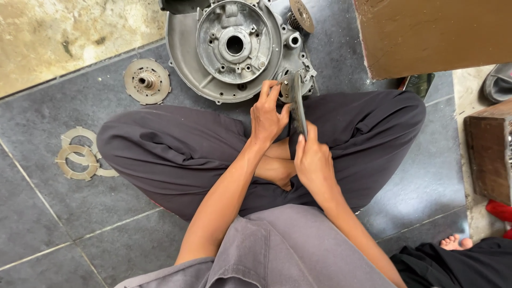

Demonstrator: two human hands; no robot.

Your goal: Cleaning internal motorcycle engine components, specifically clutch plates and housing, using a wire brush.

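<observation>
Underfoot, dark grey floor tiles with pale grout lines cover most of the view, giving way at the upper left to a rough, stained concrete patch. A brown box-like block fills the upper right, a worn wooden box stands at the right edge, and another person's bare toes show at the lower right. The person sits cross-legged in dark trousers. Just beyond the knees lies a round aluminium engine casing, with a toothed gear at its upper right rim. Well to the left on the tiles rest a clutch hub plate and a stack of about 3 thin notched rings. Both forearms reach forward over the lap and meet above the crossed ankles. The left hand is closed around the upper edge of a flat metal disc, fingers curled over its top near the casing's lower rim. The right hand grips the same disc from below, its fingers pressed along the edge. The disc is held nearly edge-on, so its face is hard to read; it may be a clutch plate.
</observation>
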